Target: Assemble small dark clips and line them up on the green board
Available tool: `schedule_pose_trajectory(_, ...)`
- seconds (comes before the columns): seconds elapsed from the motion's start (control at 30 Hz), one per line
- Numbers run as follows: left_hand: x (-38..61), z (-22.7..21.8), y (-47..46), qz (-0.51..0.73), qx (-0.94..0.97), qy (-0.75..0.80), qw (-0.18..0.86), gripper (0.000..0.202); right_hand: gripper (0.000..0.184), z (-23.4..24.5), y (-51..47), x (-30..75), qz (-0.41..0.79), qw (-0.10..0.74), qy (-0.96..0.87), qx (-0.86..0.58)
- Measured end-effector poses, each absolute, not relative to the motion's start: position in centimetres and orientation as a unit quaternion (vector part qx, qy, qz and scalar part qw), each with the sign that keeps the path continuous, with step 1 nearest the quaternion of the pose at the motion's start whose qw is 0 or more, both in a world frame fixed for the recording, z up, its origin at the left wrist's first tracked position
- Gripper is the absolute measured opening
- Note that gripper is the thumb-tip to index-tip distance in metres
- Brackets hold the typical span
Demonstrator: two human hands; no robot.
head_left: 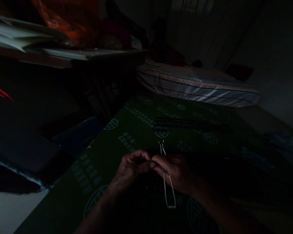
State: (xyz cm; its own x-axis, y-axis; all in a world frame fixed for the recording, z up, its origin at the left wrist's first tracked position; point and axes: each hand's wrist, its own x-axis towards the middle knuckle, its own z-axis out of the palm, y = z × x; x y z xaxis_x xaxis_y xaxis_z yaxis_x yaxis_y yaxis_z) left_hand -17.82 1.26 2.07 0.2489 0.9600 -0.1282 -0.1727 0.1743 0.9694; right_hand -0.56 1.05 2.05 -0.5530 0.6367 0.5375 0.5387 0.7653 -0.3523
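A bent metal wire tool lies across my right hand, whose fingers are closed on it. Its long loop hangs toward me, and two small hooked tips stick out beyond the fingers. A grey band shows around the wires at the grip. My left hand meets the right one, thumb and fingers pinched together. Whatever is at the pinch is too small and dark to name. Beneath both hands is a green board with printed globes and lettering. Black shapes near my forearms are lost in shadow.
Several thin dark strips lie across the board beyond my hands. A striped mattress borders its far end. To the left, a shelf or tabletop holds papers and an orange bag. Dark bluish cloth lies at right.
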Motion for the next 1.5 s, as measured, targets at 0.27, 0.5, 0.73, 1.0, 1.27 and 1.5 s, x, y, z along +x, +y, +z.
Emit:
schedule_pose_trajectory(0.27, -17.6, 2.3, 1.1, 0.448, 0.439, 0.434, 0.647, 0.017, 0.019, 2.2, 1.2, -0.7, 0.109, 0.349, -0.869, -0.334)
schedule_pose_trajectory(0.5, -17.7, 2.9, 1.2, 0.464, 0.436, 0.491, 0.595, 0.014, 0.017, 1.0, 4.7, 2.4, 0.071, 0.351, -0.838, -0.413)
schedule_pose_trajectory(0.73, -18.0, 2.8, 1.4, 0.479, 0.414, 0.521, 0.572, 0.014, 0.021, -1.0, 11.0, 6.3, 0.056, 0.216, -0.803, -0.553)
schedule_pose_trajectory(1.0, -18.2, 1.9, 2.1, 0.475, 0.391, 0.558, 0.557, 0.018, 0.023, -1.5, 14.0, 6.1, 0.051, 0.146, -0.809, -0.568)
schedule_pose_trajectory(1.27, -18.2, 1.2, 2.1, 0.498, 0.357, 0.559, 0.559, 0.019, 0.023, -1.6, 15.1, 5.8, 0.069, 0.124, -0.803, -0.579)
schedule_pose_trajectory(1.5, -18.4, 0.9, 2.4, 0.471, 0.359, 0.56, 0.58, 0.022, 0.026, -1.4, 15.5, 5.6, 0.082, 0.115, -0.8, -0.583)
